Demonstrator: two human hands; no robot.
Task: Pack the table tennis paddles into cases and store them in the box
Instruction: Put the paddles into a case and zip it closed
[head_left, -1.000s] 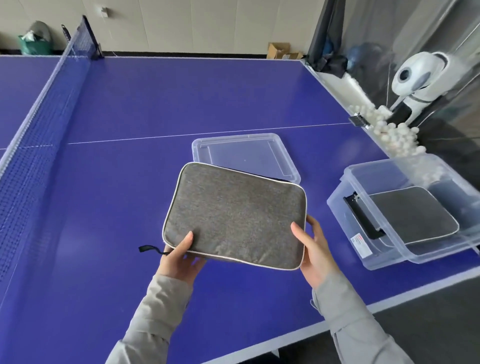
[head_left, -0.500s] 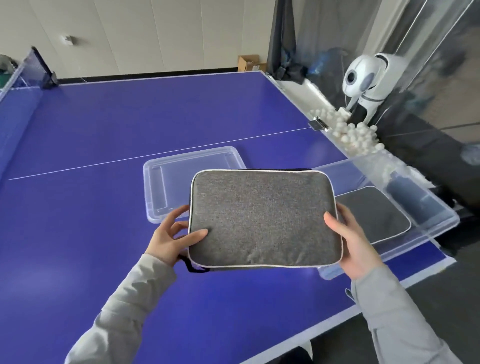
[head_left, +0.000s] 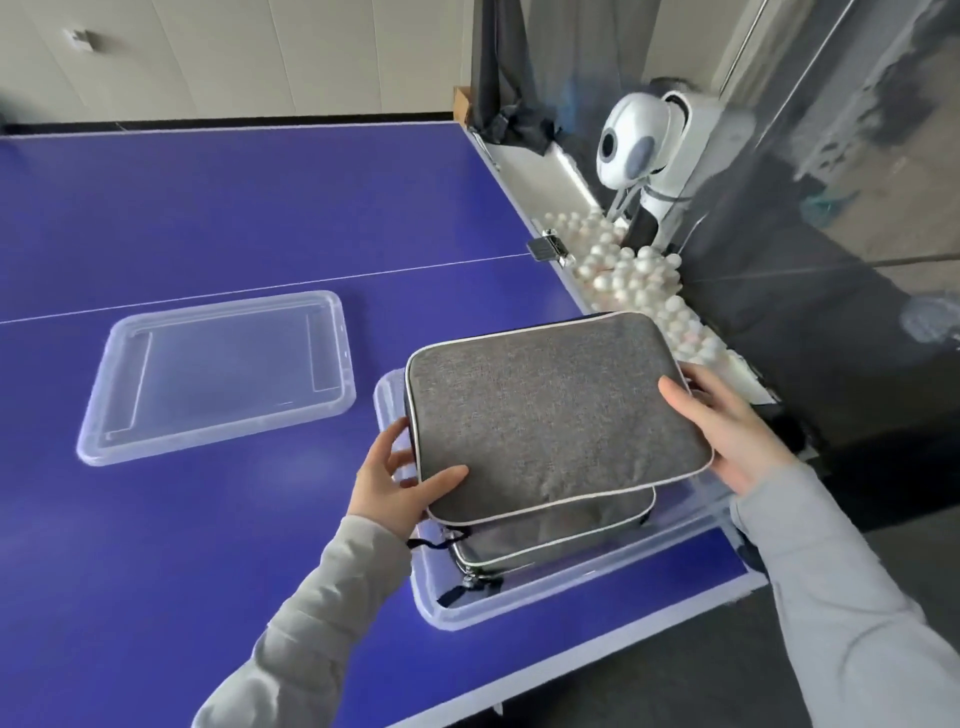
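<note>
I hold a flat grey fabric paddle case (head_left: 550, 410) with white piping level over the clear plastic box (head_left: 519, 597) at the table's near right corner. My left hand (head_left: 395, 483) grips its near-left corner, thumb on top. My right hand (head_left: 727, 431) grips its right edge, thumb on top. A second grey case (head_left: 550, 530) lies inside the box right below, its zipper pulls showing at the near-left end. The held case hides most of the box.
The box's clear lid (head_left: 218, 374) lies flat on the blue table (head_left: 208, 218) to the left. Beyond the table's right edge sit a trough with several white balls (head_left: 634, 275) and a white ball machine (head_left: 644, 150). The table's near edge runs just below the box.
Both hands have carried the grey case rightward, from over the table in front of the lid to directly above the box and the case inside it. The view has turned right.
</note>
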